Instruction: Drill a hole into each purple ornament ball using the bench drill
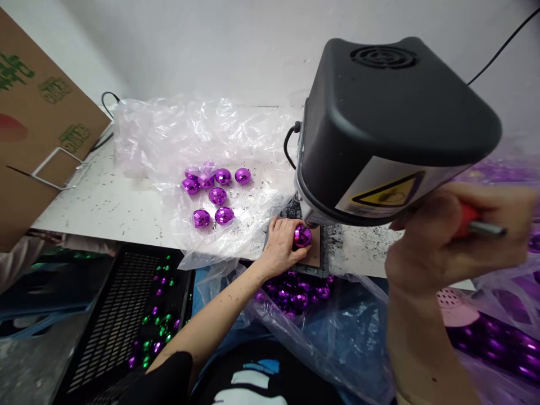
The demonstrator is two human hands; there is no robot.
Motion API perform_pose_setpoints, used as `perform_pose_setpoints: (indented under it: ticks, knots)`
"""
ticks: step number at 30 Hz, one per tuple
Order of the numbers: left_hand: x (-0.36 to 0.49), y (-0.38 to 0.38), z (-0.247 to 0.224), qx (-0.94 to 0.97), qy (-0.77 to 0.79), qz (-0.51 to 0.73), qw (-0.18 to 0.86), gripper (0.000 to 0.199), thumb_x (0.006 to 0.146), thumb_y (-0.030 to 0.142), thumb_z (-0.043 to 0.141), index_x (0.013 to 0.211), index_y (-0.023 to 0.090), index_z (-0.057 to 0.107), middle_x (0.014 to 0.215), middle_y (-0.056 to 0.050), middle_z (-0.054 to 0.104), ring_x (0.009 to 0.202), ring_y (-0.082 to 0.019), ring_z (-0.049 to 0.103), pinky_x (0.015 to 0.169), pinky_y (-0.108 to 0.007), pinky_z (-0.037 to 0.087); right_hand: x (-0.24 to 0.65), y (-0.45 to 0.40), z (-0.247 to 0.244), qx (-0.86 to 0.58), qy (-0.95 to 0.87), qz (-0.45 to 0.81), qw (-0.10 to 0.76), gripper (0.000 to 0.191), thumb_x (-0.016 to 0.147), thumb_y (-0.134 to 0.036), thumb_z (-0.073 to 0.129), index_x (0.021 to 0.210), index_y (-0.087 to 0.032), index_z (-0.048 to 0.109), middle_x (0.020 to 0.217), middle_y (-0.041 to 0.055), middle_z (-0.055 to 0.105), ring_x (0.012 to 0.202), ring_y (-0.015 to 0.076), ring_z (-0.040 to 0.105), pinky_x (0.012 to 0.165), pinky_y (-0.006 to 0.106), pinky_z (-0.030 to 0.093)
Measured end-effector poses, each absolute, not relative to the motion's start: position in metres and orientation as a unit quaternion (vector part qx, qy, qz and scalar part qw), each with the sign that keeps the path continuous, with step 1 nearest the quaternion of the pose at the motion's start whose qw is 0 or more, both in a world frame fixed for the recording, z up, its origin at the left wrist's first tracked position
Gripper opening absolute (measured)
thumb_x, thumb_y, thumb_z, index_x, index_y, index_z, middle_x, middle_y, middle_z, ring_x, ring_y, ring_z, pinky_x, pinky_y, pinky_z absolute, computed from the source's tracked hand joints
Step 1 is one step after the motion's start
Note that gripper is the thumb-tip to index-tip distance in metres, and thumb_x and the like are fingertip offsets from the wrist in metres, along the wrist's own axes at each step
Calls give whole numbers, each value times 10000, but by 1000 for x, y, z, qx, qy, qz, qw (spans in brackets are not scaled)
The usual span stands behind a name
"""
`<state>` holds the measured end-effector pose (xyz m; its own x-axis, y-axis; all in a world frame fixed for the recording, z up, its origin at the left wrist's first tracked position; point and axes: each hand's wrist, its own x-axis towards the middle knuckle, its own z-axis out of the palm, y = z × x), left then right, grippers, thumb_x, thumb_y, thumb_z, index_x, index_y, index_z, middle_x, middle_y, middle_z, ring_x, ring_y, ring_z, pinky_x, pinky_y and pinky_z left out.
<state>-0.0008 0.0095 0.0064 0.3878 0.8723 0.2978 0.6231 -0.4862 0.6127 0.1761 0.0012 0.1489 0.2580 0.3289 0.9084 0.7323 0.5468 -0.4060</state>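
A shiny purple faceted ball (302,236) sits in the fingers of my left hand (282,246), which rests on a brown board (313,256) on the base of a bench drill press (400,107). The ball is right beneath the machine's black head, and the drill tip is mostly hidden there. My right hand (434,242) is wrapped round a red-handled lever (468,219) at the machine's right side, its metal end sticking out past the fingers. Several more purple faceted balls (217,196) lie on clear plastic to the left.
A clear plastic bag (337,320) over my lap holds many purple balls (299,298). Crumpled plastic sheeting (169,129) covers the table's back. At left are a cardboard box (42,112) and a black crate (109,315) with green and purple beads. A pink perforated item (455,308) lies right.
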Motion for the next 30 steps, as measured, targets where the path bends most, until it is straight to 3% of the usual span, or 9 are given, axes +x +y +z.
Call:
perform_pose_setpoints:
  ticks: [6,19,30]
  knots:
    - [0,9,5,804,464,309,207,451,820,311,709,1213,207,514,1252,-96,614,1217,-279,532,1175,-495,303,182,-13,123,-376,-648,-170,640,84,796,-172,603,791,-103,554,647,-14,535,663,107,601,648,274,517]
    - [0,7,7,799,474,302,214,462,826,302,707,1239,221,516,1253,-89,621,1248,-289,520,1176,-501,309,179,-22,106,-408,-651,-190,611,138,834,-239,598,746,-136,571,621,-5,536,671,94,563,628,245,497]
    - [-1,5,10,797,474,301,224,433,856,296,694,1241,215,515,1174,-73,653,1182,-272,570,1202,-499,274,169,-26,89,-436,-614,-188,631,79,850,-231,560,827,-180,615,612,-1,516,644,122,551,691,318,518]
